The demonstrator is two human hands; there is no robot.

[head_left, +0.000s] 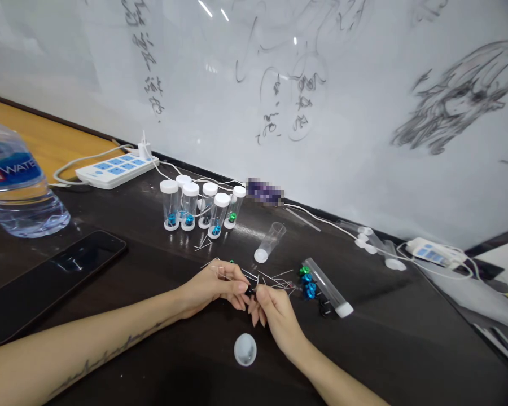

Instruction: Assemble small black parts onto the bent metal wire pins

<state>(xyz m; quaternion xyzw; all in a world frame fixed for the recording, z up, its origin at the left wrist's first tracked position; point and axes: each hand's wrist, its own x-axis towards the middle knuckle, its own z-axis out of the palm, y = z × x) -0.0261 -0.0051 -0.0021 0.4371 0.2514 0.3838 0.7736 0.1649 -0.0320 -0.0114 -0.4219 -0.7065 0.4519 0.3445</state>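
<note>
Close together above the dark table, my left hand (211, 288) and my right hand (278, 317) both have their fingers closed at a small black part (249, 291). Fingers hide most of it, so its kind cannot be made out. Thin metal rods and wires (284, 281) lie just behind the hands; some pass by my left fingers. Below my right hand stands a small white cap-like cup (245, 351) with tiny pieces inside. To the right, green and blue metallic pieces (308, 286) lie beside a clear tube (328, 287) with a white cap.
Several capped clear tubes (189, 206) holding blue or green pieces stand behind. An open tube (271, 241) lies nearer. A phone (51, 282), water bottle (17, 175) and power strip (116, 169) are left. White caps (365, 242) and another power strip (434, 252) sit right, before a whiteboard (342, 169).
</note>
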